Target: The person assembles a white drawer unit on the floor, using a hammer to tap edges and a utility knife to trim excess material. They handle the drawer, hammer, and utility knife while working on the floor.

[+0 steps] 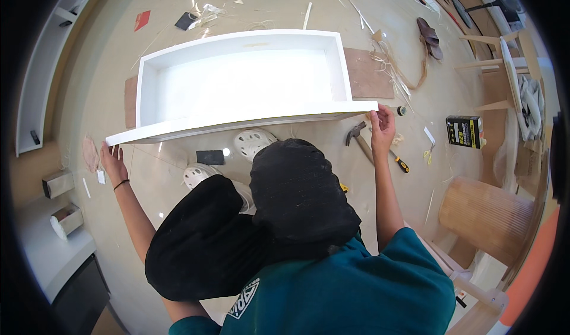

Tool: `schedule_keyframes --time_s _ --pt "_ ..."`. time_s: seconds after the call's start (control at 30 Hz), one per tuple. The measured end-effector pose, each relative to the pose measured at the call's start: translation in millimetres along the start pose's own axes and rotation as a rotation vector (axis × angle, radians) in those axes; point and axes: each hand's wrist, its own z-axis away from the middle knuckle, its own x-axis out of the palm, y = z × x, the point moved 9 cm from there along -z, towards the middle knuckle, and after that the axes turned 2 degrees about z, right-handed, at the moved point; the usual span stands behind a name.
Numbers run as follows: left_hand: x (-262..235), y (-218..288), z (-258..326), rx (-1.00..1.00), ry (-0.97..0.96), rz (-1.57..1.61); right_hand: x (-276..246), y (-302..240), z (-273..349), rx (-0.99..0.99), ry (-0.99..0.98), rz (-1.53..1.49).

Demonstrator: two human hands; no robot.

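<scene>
Fingers of left hand (113,164): spread open and pointing up, tips touching the underside of the left end of the white board (237,124); no closed grip visible; dark band around the wrist.
Fingers of right hand (383,123): curled around the right end of the same white board, thumb and fingertips pinching its edge.
Far left: curved white shelving (44,68) along the wall, two small boxes (58,183) on a lower ledge, a pink scrap just beside the left hand.
White board: long, thin, held level between both hands, lying along the near rim of the white box frame (240,74) and overhanging it at both ends.
White box frame: open-topped, shallow, rectangular, resting on the floor (107,68) over brown panels (368,74) that stick out at the left and right sides.
Below the board: two white perforated clogs (252,142), a dark flat block (210,157) between them, black-trousered knees and a teal shirt at the lower edge.
Right of centre: hammer (356,134) on the floor just beside the right hand, a tool with a yellow-and-black handle (401,164) near the forearm.
Further right: black-and-yellow carton (464,131), a brown sandal (428,37), loose strips and shavings, a ribbed wooden cylinder (487,216).
Top left floor: red scrap (141,20) and a dark sanding block (187,20), well apart from the frame.
</scene>
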Motion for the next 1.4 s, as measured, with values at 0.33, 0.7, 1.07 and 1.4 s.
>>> schedule_keyframes --time_s 0.33,0.7,1.07,1.4 --pt "-14.9 -13.9 -19.9 0.110 0.080 -0.020 3.6 -5.9 -15.4 0.027 -0.284 0.180" --pt "41.4 1.0 35.4 -0.056 -0.154 0.120 4.7 -7.3 -36.9 0.054 -0.492 0.216" --pt "57.2 0.3 37.6 -0.073 -0.256 0.421 3.5 -0.6 -44.4 0.131 -0.609 0.313" --pt "58.2 1.4 36.8 0.027 -0.297 0.256 3.3 4.9 -42.3 0.150 -0.591 0.249"
